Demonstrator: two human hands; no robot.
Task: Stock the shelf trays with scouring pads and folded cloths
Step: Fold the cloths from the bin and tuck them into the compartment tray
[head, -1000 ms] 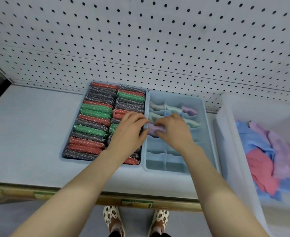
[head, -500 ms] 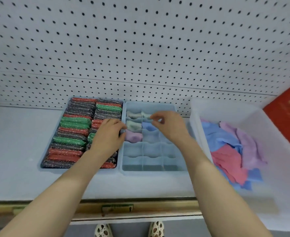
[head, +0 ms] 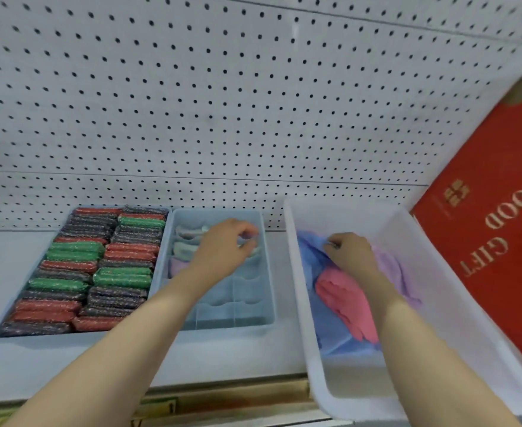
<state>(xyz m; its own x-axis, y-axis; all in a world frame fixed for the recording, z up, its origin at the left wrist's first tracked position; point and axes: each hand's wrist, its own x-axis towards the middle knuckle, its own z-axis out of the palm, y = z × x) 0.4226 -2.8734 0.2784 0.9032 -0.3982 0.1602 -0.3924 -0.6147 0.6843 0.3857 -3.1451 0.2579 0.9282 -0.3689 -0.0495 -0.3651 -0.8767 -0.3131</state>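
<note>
- Restocking the divided tray with cloths, judged as the step in hand; scouring pad tray beside it on the shelf looks full of red, green and dark scouring pads, so that half of the job appears done.
- Reaching with the right hand into the white bin at the shelf's right end, fingers curled down onto the blue cloth near the bin's back; pinching or merely touching cannot be told through the blur.
- Lying loose in the same bin: pink cloth and lilac cloth, unfolded and overlapping.
- Hovering with the left hand over the back rows of the divided tray, fingers bent, thumb and forefinger close together near a folded cloth; holding it or only brushing it cannot be told.
- Filled so far: back compartments only, with pale folded cloths; front rows bare.
- Stretching both forearms forward from the near edge, left angled inward, right nearly straight ahead.
- Calling next, probably, for lifting one cloth free of the heap without dragging its neighbours, folding it small, then seating it in the next open cell.
- Leaning at far right, outside the work: red gift box.
</note>
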